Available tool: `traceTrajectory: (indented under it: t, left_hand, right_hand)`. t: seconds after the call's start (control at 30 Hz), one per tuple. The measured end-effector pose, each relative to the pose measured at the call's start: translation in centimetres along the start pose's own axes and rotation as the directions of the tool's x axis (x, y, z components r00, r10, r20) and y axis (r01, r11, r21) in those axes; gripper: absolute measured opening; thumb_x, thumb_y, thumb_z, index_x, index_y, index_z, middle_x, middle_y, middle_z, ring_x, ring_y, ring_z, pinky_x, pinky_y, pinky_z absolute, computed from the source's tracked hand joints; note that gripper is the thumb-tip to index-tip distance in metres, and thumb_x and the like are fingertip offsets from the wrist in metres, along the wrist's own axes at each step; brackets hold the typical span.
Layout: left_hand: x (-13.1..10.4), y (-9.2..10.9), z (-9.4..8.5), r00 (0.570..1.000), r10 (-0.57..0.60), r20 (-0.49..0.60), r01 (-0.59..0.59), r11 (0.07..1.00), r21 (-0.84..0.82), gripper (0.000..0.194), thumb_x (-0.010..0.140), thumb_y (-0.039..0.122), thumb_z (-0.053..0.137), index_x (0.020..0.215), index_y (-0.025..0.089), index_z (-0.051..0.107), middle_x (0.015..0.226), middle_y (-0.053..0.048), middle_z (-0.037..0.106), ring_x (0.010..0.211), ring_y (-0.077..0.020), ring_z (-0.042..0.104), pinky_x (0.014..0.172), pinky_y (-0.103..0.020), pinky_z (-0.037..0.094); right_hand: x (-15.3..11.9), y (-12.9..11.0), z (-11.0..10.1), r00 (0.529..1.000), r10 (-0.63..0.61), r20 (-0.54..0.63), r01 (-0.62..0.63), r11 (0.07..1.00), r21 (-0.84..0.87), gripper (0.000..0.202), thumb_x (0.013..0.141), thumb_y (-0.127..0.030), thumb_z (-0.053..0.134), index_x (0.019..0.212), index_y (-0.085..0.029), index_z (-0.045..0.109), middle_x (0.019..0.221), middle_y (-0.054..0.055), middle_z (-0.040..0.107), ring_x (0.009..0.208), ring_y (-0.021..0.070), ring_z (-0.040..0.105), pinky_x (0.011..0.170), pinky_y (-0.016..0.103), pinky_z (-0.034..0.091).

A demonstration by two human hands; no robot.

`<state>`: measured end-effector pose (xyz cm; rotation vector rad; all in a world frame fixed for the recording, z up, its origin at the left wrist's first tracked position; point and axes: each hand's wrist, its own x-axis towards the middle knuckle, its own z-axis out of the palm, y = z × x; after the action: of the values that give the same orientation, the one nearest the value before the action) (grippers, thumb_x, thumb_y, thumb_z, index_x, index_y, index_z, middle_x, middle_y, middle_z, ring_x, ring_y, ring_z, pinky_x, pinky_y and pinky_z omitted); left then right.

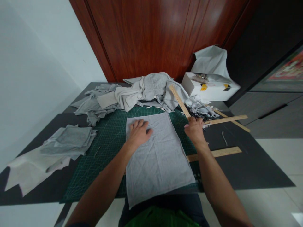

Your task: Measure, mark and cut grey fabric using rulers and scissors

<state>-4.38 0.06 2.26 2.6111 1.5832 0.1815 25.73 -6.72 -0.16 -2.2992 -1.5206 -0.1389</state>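
Observation:
A grey rectangular cloth (161, 157) is spread over the green cutting mat (106, 138), with its lower edge hanging past the table's front edge. My left hand (139, 132) rests flat on the cloth's upper left part, fingers spread. Right of the cloth, my right hand (195, 127) is closed on the near end of a wooden ruler (179, 100), which slants up and left toward the cloth pile. Another wooden ruler (226, 119) lies just right of that hand. Beneath my right forearm runs a further wooden ruler (227, 152), its left end reaching the cloth's edge.
Crumpled grey cloths (151, 86) are heaped along the back. Flatter cloth pieces (71, 138) lie at the left. A white box (213, 90) stands back right, with metal clips (200, 78) and fabric on top. Loose scraps (201, 107) lie before it.

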Motion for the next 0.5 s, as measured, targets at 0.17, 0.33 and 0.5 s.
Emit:
traceTrajectory:
  t: [0.17, 0.33, 0.5]
  left_hand:
    - [0.2, -0.1, 0.0, 1.0, 0.018, 0.007, -0.018, 1.0, -0.005, 0.049, 0.102, 0.049, 0.053, 0.145, 0.026, 0.06, 0.157, -0.013, 0.055, 0.147, -0.0382, 0.043, 0.116, -0.056, 0.037]
    - [0.8, -0.7, 0.5, 0.999, 0.023, 0.033, -0.022, 1.0, -0.021, 0.053, 0.104, 0.047, 0.05, 0.151, 0.024, 0.055, 0.167, -0.014, 0.047, 0.155, -0.0358, 0.036, 0.122, -0.057, 0.031]
    - [1.0, -0.8, 1.0, 0.998, 0.04, 0.049, -0.039, 0.999, -0.036, 0.056, 0.105, 0.047, 0.048, 0.155, 0.021, 0.051, 0.17, -0.016, 0.043, 0.158, -0.0351, 0.033, 0.126, -0.058, 0.026]
  right_hand:
    - [-0.9, -2.1, -0.5, 0.997, -0.075, 0.005, 0.075, 0.995, 0.06, 0.046, 0.075, -0.007, 0.057, 0.12, -0.009, 0.066, 0.113, 0.021, 0.056, 0.106, 0.0356, 0.054, 0.101, 0.052, 0.045]
    - [-1.6, -2.3, -1.6, 0.987, -0.06, 0.149, 0.067, 0.997, -0.043, 0.045, 0.076, -0.007, 0.057, 0.118, -0.006, 0.071, 0.121, 0.027, 0.061, 0.111, 0.0377, 0.059, 0.105, 0.051, 0.046]
    - [-2.4, -1.2, -3.1, 0.95, -0.032, 0.311, 0.077, 0.988, -0.133, 0.045, 0.08, -0.008, 0.054, 0.121, -0.001, 0.073, 0.117, 0.029, 0.066, 0.112, 0.0385, 0.063, 0.102, 0.047, 0.048]
